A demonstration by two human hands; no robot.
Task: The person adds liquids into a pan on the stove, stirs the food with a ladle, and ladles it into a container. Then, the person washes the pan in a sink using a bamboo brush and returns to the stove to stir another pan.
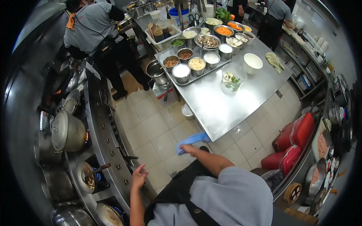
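Note:
My right hand [187,150] grips a blue cloth [194,140], which hangs in the air just off the near corner of the steel table [215,113]. Nothing is in my left hand [139,175]; its fingers are apart, and it is beside the front edge of the stove [109,150]. A pan [86,181] with food and a dark-handled utensil sits over a blue flame to the left of that hand. On the table stand a clear bowl [233,78] with green and white pieces and a white bowl [252,63].
A tray [196,80] of metal ingredient bowls covers the table's left side. A large lidded pot [68,130] sits over a flame. One person [90,30] stands by the stove, another [279,15] at the back right. Red containers [294,133] lie on the floor at right.

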